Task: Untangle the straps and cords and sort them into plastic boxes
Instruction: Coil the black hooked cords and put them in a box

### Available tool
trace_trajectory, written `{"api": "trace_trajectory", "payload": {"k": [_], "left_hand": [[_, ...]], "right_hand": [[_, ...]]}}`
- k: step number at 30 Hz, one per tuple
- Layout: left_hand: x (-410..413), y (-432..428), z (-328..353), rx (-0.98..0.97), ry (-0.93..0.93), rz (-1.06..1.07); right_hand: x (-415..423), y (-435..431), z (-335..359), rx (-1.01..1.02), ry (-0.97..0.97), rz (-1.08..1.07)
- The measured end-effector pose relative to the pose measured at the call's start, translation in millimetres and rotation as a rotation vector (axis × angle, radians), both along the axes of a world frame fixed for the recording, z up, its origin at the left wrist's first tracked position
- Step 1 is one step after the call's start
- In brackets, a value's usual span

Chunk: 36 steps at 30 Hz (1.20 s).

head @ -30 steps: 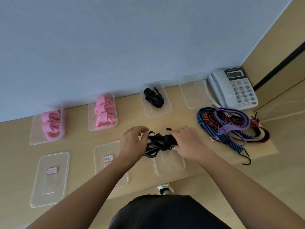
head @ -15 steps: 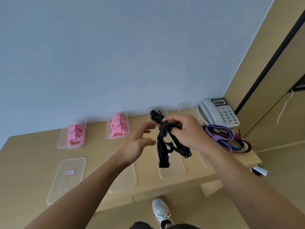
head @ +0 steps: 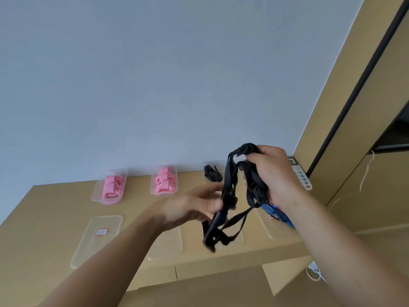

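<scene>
The right hand (head: pixel 273 173) has lifted the black strap tangle (head: pixel 215 226) higher and clenches its top, the loops dangling above the table (head: pixel 55 209). The left hand (head: pixel 188 207), at the tangle's nine o'clock, is blurred; its grasp cannot be told.

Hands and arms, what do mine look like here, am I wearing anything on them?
The left forearm and right forearm are bare, with no sleeves in view. The left hand and right hand wear no gloves; no watch, bracelet or ring shows. The left hand is motion-blurred, hiding small details.
</scene>
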<state>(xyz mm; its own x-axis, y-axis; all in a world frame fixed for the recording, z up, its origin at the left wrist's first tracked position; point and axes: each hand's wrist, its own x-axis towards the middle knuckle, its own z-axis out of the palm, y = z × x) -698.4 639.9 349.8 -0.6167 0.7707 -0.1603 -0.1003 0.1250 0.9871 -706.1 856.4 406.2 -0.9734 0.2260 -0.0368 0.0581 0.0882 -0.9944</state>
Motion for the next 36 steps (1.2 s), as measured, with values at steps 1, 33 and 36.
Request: {"api": "trace_trajectory", "payload": {"k": [1,33,36], "left_hand": [[3.8,1.7,2.4,-0.025,0.019,-0.021],[50.9,94.0,26.4,0.284,-0.372,1.011],[62.7,90.0,26.2,-0.021,-0.306,0.93]], "right_hand": [[-2.8,1.1,-0.4,0.003,-0.01,0.006],[33.0,53.3,-57.1,0.301,0.818,0.405],[28.7,50.2,-50.0,0.12,0.653,0.4]]}}
